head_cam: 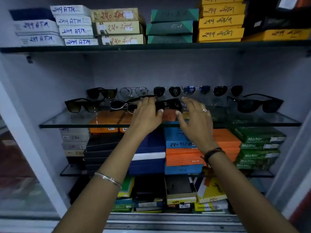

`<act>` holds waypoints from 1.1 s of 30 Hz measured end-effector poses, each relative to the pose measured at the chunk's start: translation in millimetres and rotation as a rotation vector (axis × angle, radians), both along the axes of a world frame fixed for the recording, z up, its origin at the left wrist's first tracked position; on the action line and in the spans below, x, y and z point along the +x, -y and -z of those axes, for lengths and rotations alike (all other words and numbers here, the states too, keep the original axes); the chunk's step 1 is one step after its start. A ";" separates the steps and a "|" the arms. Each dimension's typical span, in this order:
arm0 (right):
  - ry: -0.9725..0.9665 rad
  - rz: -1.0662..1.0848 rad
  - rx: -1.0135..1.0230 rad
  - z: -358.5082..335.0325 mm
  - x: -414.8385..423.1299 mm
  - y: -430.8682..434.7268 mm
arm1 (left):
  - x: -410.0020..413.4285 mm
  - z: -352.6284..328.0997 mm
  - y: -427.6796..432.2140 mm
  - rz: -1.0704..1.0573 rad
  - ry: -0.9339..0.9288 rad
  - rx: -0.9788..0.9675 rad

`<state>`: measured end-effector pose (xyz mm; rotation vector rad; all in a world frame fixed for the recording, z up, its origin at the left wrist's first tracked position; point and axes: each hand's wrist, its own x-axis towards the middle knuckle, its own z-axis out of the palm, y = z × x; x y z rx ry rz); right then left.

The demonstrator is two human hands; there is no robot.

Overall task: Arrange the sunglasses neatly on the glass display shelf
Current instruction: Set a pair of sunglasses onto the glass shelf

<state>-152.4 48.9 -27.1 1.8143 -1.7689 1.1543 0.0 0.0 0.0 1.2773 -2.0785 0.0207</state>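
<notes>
My left hand (pixel 148 113) reaches over the front edge of the glass display shelf (pixel 67 122), its fingers (pixel 160 111) grasping a black pair of sunglasses (pixel 168 105) at the shelf's middle. My right hand (pixel 196 120) hovers just beside that pair, fingers spread and released. Other sunglasses (pixel 257 105) sit in two rows along the shelf.

You're standing at a shop's stock cabinet, an eyewear seller's by the look of it: rows of dark-lensed sunglasses (pixel 260 105) laid out on the clear glass display shelf (pixel 67 121), and above your hands, stacked flat cardboard boxes (pixel 221 21) with handwritten numbers. Below your wrists, more packed green, orange and blue cartons (pixel 257 140).
</notes>
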 end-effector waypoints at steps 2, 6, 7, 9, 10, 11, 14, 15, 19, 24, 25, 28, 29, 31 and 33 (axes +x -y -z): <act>-0.002 -0.003 0.038 -3.3 -1.2 5.8 | -3.9 -3.8 7.7 -0.056 0.083 0.055; -0.003 -0.019 0.100 -9.3 -3.0 15.1 | -10.7 -7.6 21.3 -0.140 0.124 0.055; 0.000 -0.030 0.107 -11.8 -3.2 16.7 | -11.8 -9.4 23.5 -0.149 0.138 0.060; 0.004 -0.054 0.107 -18.1 -3.2 19.5 | -12.9 -15.4 26.5 -0.148 0.141 0.107; 0.010 -0.062 0.100 -20.9 -3.1 20.9 | -12.9 -18.5 27.0 -0.140 0.119 0.152; 0.022 -0.071 0.090 -23.7 -3.5 22.0 | -13.0 -20.5 27.0 -0.120 0.090 0.186; 0.080 -0.100 0.050 -30.9 -8.8 23.2 | -9.5 -21.2 20.3 -0.022 -0.011 0.117; 0.094 -0.107 0.044 -32.9 -12.0 23.2 | -6.7 -20.4 15.7 0.014 -0.030 0.048; 0.109 -0.152 0.098 -34.4 -27.5 20.8 | 3.1 -11.4 -8.3 0.167 -0.020 -0.270; 0.130 -0.388 0.136 -37.3 -33.5 2.6 | 9.4 7.3 -19.4 0.246 -0.048 -0.407; 0.145 -0.448 0.141 -37.8 -32.4 -2.2 | 11.1 9.3 -18.9 0.239 -0.072 -0.402; 0.129 -0.467 0.111 -34.0 -29.7 -6.8 | 14.8 13.9 -17.2 0.215 -0.114 -0.365; 0.122 -0.441 0.077 -31.9 -28.6 -5.5 | 14.8 15.2 -18.5 0.224 -0.119 -0.338; 0.129 -0.396 0.006 -29.4 -26.5 -2.7 | 14.1 16.2 -23.0 0.258 -0.189 -0.237; 0.156 -0.377 -0.043 -29.0 -24.4 -0.5 | 13.7 14.9 -28.9 0.282 -0.304 -0.172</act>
